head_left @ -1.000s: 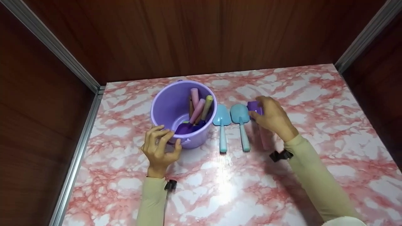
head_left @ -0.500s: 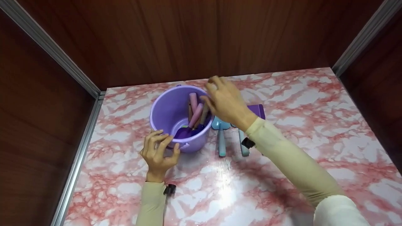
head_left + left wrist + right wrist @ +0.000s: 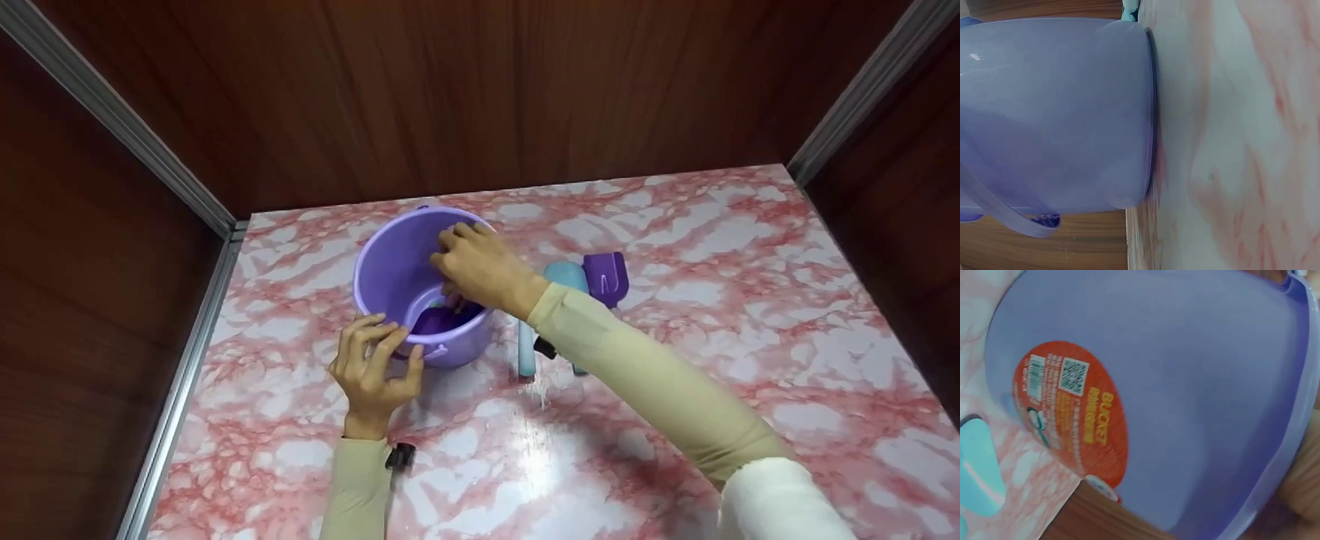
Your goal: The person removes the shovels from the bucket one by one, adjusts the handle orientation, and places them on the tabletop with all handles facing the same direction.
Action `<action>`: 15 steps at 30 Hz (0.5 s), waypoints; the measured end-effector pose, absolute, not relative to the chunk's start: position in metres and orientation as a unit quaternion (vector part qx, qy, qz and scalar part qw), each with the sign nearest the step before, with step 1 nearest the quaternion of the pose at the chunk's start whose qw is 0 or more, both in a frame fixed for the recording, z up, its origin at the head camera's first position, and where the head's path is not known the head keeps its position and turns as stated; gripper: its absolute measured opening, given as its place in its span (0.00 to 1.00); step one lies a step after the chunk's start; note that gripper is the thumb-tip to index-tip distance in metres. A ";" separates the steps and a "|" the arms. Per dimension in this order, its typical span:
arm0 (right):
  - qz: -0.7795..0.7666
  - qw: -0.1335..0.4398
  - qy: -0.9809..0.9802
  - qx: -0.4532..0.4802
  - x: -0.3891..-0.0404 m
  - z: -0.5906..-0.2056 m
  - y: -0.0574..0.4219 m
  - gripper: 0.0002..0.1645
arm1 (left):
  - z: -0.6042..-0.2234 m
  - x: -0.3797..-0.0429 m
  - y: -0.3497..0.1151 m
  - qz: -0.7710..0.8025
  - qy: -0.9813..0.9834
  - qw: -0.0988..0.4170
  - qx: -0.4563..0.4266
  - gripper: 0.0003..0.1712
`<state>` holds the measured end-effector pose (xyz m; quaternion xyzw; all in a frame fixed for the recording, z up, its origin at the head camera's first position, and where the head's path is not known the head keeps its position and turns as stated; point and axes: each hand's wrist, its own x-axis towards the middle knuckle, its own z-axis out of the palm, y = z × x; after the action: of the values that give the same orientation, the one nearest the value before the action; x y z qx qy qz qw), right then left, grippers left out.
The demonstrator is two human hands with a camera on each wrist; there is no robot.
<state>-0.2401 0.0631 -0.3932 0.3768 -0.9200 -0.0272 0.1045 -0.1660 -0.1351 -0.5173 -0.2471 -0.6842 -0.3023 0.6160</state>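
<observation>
A purple bucket (image 3: 394,255) stands upright on the table, its side filling both wrist views (image 3: 1055,112). My left hand (image 3: 373,375) holds its near-left rim, fingertips at the edge and thumb low against the outside. My right hand (image 3: 480,266) reaches over the right rim into the bucket, fingers bent above the toy shovels inside. A dark purple shovel blade (image 3: 435,320) shows below it; the hand hides most of the handles, and I cannot tell whether it grips one. In the right wrist view an orange label (image 3: 1072,410) covers part of the bucket's outside.
Right of the bucket lie two light blue shovels, one showing its handle (image 3: 527,352), the other its blade (image 3: 566,276). Beside them is a purple shovel (image 3: 606,277), partly under the right sleeve. A brown wood-grain panel (image 3: 480,97) rises behind the marbled table (image 3: 712,300).
My right hand has left the purple shovel at the right, passed over the blue shovels and gone down into the bucket. The left hand keeps its place at the rim.
</observation>
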 end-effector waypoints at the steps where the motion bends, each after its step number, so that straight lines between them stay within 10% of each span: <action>1: -0.041 0.097 -0.920 0.378 -0.240 -0.394 0.059 0.21 | -0.517 -0.166 -0.136 -0.301 -0.685 0.616 -0.246 0.18; 15: -0.171 0.011 -0.928 0.331 -0.240 -0.398 0.033 0.17 | -0.520 -0.165 -0.136 -0.299 -0.693 0.611 -0.238 0.18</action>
<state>-0.2398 0.0331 -0.3979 0.3309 -0.9280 -0.1710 0.0109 -0.1649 -0.1355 -0.5197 -0.2377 -0.6930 -0.2990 0.6114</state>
